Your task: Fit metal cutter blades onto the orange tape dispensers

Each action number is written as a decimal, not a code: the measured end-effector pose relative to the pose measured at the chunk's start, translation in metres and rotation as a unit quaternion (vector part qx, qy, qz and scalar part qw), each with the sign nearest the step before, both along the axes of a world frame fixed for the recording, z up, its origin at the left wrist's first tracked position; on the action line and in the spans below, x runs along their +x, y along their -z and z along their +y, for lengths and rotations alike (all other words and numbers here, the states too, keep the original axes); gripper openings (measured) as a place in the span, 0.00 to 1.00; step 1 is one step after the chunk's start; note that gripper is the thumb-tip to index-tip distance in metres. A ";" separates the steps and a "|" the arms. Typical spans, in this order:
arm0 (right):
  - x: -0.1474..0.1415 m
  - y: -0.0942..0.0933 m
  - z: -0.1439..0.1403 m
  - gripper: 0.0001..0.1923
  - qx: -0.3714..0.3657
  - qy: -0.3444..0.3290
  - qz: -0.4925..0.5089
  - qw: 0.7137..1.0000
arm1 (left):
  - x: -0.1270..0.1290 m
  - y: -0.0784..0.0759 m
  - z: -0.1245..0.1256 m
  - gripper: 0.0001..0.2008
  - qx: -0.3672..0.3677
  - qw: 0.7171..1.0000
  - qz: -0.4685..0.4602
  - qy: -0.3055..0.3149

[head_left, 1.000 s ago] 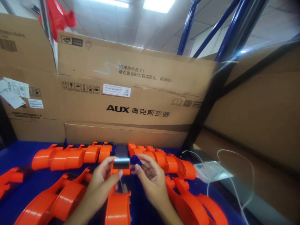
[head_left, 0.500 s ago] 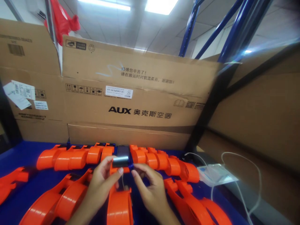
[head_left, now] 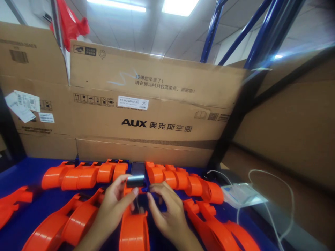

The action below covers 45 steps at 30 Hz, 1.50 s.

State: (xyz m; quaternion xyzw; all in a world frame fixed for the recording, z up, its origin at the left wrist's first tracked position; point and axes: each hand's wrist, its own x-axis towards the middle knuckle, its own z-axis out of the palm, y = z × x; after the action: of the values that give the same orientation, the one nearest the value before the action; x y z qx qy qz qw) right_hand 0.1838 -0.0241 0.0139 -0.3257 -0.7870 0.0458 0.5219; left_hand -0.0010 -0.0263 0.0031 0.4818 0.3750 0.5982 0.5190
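Note:
In the middle, my left hand (head_left: 119, 200) is closed round the head of an orange plastic tape dispenser, its thumb on the near side. A shiny dark grey roller-like cylinder (head_left: 135, 180) lies across the top of that head. Just right of it, the fingertips of my right hand (head_left: 167, 205) pinch at a small blue piece (head_left: 144, 189), partly hidden by the fingers. Below the hands is a wide orange ring (head_left: 134, 232); whether it joins the held head cannot be made out. A dark rectangular object (head_left: 138, 168) lies just behind the hands.
Several orange dispensers (head_left: 78, 177) stand in a row at the back left, more (head_left: 180, 179) at the back right. Others (head_left: 214, 226) lie near both forearms on the blue surface (head_left: 23, 167). A clear packet (head_left: 243, 194) with white cable lies right. A cardboard box (head_left: 157, 111) walls the back.
My right fingertips and the small blue piece have shifted slightly down and left beside the dispenser head. My left hand keeps its hold almost unmoved.

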 end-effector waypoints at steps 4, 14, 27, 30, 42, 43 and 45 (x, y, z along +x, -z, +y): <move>0.003 -0.002 -0.001 0.06 0.014 0.003 -0.045 0.999 | 0.001 0.002 0.001 0.19 0.000 1.000 -0.002 -0.001; 0.008 -0.014 -0.004 0.09 0.015 -0.014 -0.146 0.989 | 0.002 0.005 0.000 0.19 -0.006 1.000 0.001 0.012; 0.007 -0.011 -0.002 0.20 -0.373 -0.259 0.219 0.863 | 0.009 -0.012 -0.015 0.33 -0.061 0.982 -0.059 0.166; 0.006 -0.009 -0.001 0.20 -0.386 -0.269 0.245 0.847 | 0.009 -0.011 -0.016 0.30 -0.061 0.982 -0.043 0.175; -0.008 0.000 0.001 0.15 -0.338 -0.232 0.242 0.879 | 0.002 0.002 -0.012 0.23 -0.038 0.996 0.032 0.078; -0.008 0.000 0.000 0.15 -0.334 -0.229 0.238 0.883 | 0.001 0.002 -0.011 0.23 -0.036 0.996 0.032 0.071; -0.006 0.000 -0.001 0.14 -0.324 -0.211 0.222 0.895 | 0.002 0.002 -0.011 0.21 -0.032 0.997 0.021 0.067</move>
State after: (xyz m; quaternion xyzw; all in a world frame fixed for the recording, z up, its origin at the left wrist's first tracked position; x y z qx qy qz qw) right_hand 0.1775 -0.0248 0.0136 -0.2845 -0.6427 0.4785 0.5263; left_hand 0.0007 -0.0373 0.0015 0.5013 0.3719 0.5393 0.5653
